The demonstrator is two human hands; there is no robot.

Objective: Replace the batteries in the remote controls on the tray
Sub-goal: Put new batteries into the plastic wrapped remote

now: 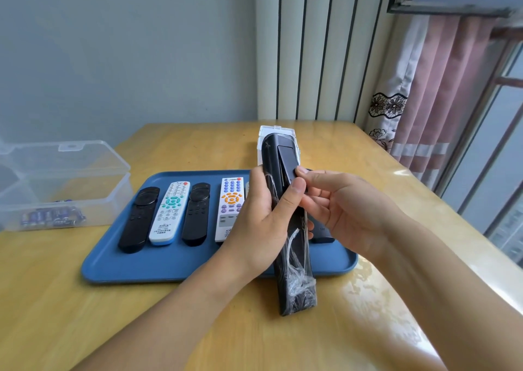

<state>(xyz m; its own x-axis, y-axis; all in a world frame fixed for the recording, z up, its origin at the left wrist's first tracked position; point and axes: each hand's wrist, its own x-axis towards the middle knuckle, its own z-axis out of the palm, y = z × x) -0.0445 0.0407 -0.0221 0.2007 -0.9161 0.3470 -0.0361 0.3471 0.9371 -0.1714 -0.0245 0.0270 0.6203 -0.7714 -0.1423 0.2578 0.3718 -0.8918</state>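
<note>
Far left on the counter (56, 300): one clear plastic box (65, 189), lid up, a heap of batteries (53, 218) in its bottom, too jumbled to count. Next along, one blue tray (158, 266) bearing four remotes fully in sight, laid side by side, long axes running away from the viewer: black remote (140, 219), white-and-blue remote (169, 213), second black remote (196, 213), white remote with orange keys (230, 209). Possibly more hidden behind the hands; a sliver of a further dark remote (322, 236) peeking out at the tray's right.

Centre: left hand (263, 223) wrapped round the held black remote (294, 257), thumb across its back, grasping it firmly. Remote lifted clear above the tray's near edge, back side up, long axis leaning up and away, far end highest, crumpled clear film clinging to the near end. Battery cover (285, 162) on the upper half, apparently seated or nearly so.

Right of that: right hand (339, 212), fingers curled, fingertips pressing the lower edge of the cover, thumb below against the remote's side. Cover thus directly ahead of the right fingertips, along the remote's long axis; likely a push or slide along that line to free or seat it. Behind the remote's top, one small white box (276, 133), contents unseen.
</note>
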